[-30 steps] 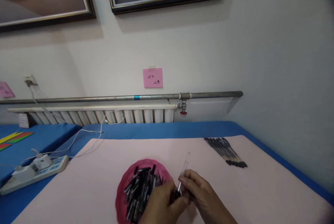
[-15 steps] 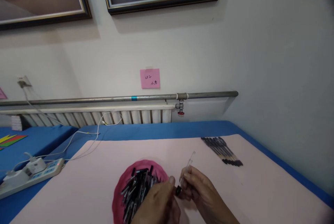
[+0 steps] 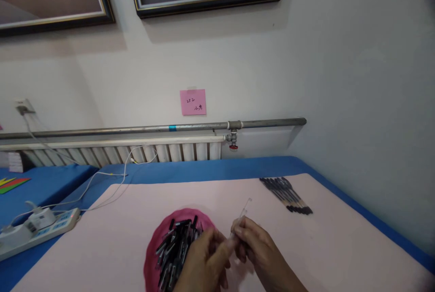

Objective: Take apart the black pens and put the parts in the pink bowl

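Observation:
A clear, thin pen barrel (image 3: 243, 211) slants up and away above the table. My right hand (image 3: 260, 249) pinches it between thumb and fingers, with the far end sticking out past the fingertips. My left hand (image 3: 205, 258) is closed at the barrel's lower end, thumb against it; its fingertips hide what is there. Behind that hand stands a pink scalloped bowl (image 3: 148, 255), holding many black and clear pen parts (image 3: 175, 246). To the right, several dark pens (image 3: 284, 196) lie side by side in a slanted row.
Pink paper (image 3: 112, 237) covers much of the blue table (image 3: 190, 172). At the left edge lies a white power strip (image 3: 64, 226) with plugs and cables. A radiator (image 3: 176, 150) and a metal pipe (image 3: 268, 123) run along the wall behind.
The black piece seen at the barrel's lower end is now out of sight behind my left fingers. My left hand has closed in on that end. The view has shifted slightly.

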